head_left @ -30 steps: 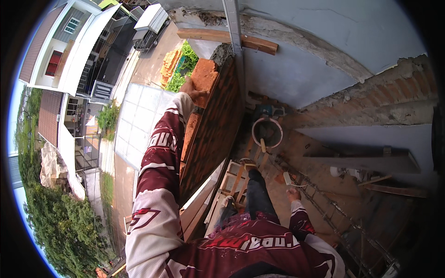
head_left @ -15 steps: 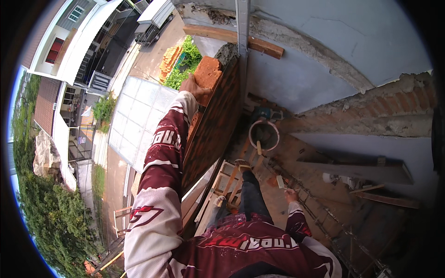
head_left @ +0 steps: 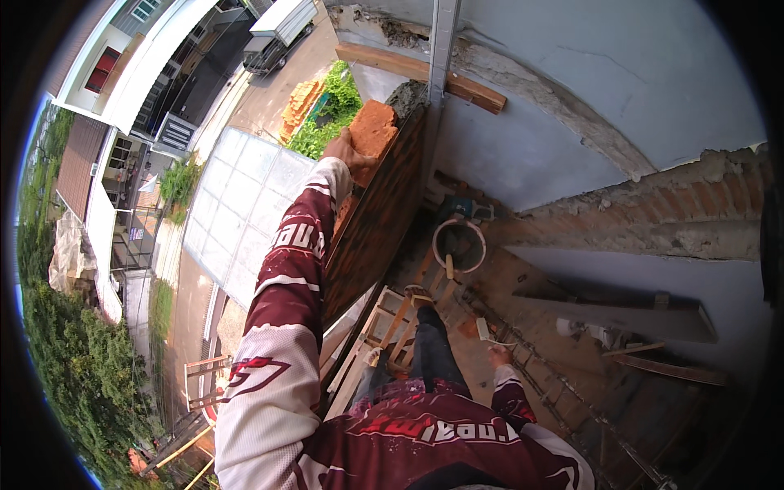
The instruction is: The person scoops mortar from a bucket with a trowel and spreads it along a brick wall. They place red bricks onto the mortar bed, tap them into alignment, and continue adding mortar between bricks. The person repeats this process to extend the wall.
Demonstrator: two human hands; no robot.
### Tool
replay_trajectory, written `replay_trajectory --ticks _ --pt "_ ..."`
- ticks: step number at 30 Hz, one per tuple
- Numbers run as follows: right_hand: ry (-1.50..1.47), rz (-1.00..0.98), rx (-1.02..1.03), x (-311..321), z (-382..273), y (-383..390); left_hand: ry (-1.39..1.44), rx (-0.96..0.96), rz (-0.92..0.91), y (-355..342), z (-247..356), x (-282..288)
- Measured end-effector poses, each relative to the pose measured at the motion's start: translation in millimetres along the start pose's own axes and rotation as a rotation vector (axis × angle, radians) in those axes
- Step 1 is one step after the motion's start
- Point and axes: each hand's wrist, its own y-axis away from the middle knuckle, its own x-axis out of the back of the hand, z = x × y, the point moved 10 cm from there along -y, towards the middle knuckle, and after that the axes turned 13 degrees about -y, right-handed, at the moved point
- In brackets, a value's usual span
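My left hand (head_left: 345,151) is closed around the outer side of an orange-red brick (head_left: 374,129), at the top of a narrow wall. Dark, stained wooden formwork board (head_left: 377,214) runs along the wall's inner side, and grey mortar (head_left: 406,98) lies just beyond the brick. More brick shows below my wrist, partly hidden by the sleeve. Low on the right, my right hand (head_left: 501,356) grips a small tool with a pale, flat end (head_left: 483,330); its exact kind is unclear. A round bucket (head_left: 459,245) stands ahead of my feet with a wooden-handled tool (head_left: 449,266) in it.
An upright metal post (head_left: 442,49) rises beside the mortar, near a wooden beam (head_left: 475,91). Steel bar framework (head_left: 563,384) lies on the platform at right. Left of the wall is a drop to the street, with a parked truck (head_left: 279,34) and a translucent roof (head_left: 237,196).
The view has shifted slightly. My left hand stays on the brick, which keeps its place against the mortar. The right hand, still with its tool, has drawn a little closer to my body.
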Motion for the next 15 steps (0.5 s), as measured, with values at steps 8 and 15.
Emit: replay_trajectory --ticks 8,15 --pt "0.091 -0.049 0.196 -4.0 -49.7 -14.9 -0.181 0.134 0.004 16.4 -9.3 -1.1" --pt "0.434 -0.307 0.265 -56.1 -108.6 -8.6 0.201 -0.343 0.704 187.1 51.6 52.8"
